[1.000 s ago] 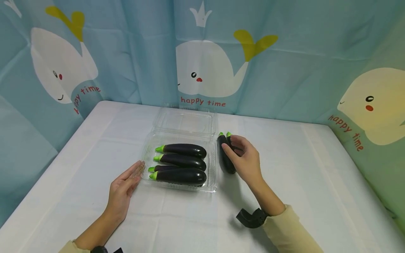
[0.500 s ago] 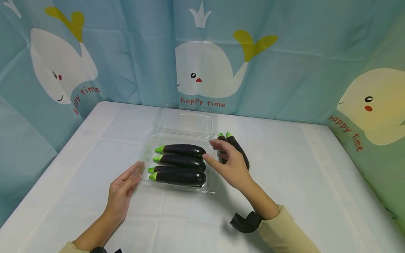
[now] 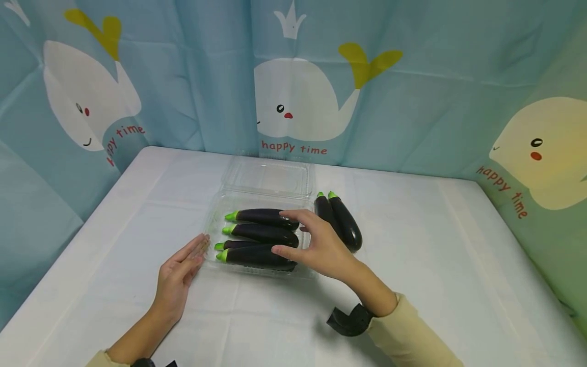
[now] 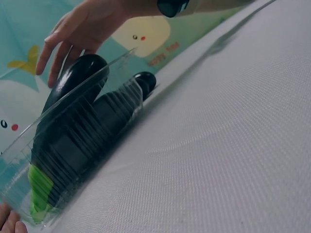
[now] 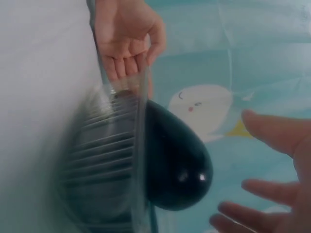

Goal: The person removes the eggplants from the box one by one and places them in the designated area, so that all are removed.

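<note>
A clear plastic clamshell box point(image 3: 306, 272) stands with its lid point(image 3: 268, 178) folded back. Several dark eggplants with green stems lie in it, the front eggplant point(image 3: 257, 256) resting partly over another. My left hand point(image 3: 174, 280) touches the box's left side with its fingers extended; in the right wrist view its thumb is at the rim. Over the right ends of the eggplants in the box hovers my right hand point(image 3: 321, 250), thumb and fingers spread apart, nothing between them. The right wrist view shows a gap between these fingers and the rounded end of an eggplant point(image 5: 177, 162).
Two more eggplants point(image 3: 347, 224) lie side by side on the white tablecloth point(image 3: 435, 255), right of the box. A blue curtain point(image 3: 435, 117) with whale prints hangs behind the table's back edge.
My right hand has moved left from the two loose eggplants to above the box, uncovering that pair. One of the pair now lies angled outward. The left hand has kept its place.
</note>
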Tool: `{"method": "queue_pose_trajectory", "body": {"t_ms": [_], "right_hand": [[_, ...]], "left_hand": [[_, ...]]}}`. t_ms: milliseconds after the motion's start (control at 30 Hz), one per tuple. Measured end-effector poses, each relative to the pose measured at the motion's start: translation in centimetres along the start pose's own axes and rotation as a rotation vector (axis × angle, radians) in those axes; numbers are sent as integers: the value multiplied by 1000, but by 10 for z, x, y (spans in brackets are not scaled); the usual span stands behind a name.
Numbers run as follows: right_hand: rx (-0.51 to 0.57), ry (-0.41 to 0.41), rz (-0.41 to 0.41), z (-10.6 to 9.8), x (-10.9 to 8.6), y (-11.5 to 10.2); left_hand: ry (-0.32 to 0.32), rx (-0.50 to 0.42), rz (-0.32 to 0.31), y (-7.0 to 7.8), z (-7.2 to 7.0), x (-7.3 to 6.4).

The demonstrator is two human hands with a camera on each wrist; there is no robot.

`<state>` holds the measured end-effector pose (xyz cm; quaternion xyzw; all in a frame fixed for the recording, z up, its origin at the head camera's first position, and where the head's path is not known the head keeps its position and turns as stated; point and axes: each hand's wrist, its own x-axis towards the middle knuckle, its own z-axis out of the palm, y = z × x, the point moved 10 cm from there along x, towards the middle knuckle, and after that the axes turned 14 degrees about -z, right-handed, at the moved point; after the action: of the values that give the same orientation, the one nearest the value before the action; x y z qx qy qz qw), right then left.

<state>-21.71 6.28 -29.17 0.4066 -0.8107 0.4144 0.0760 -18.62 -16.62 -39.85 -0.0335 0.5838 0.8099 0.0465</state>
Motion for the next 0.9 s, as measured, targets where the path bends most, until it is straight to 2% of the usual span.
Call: {"method": "queue_pose_trajectory", "body": {"t_ms": [200, 333, 433, 700, 900], "right_hand": [[-30, -155, 4, 15, 4, -2], [-76, -280, -40, 30, 8, -7], [-113, -337, -79, 37, 10, -12], [-101, -408, -94, 51, 11, -12], [-73, -414, -96, 52, 10, -13]], "left_hand": [[-4, 1, -5, 0, 1, 0], [4, 10, -8, 0, 0, 0], [3, 16, -6, 0, 1, -1], [0, 23, -8, 1, 2, -1], [1, 44, -16, 1, 2, -2]]}}
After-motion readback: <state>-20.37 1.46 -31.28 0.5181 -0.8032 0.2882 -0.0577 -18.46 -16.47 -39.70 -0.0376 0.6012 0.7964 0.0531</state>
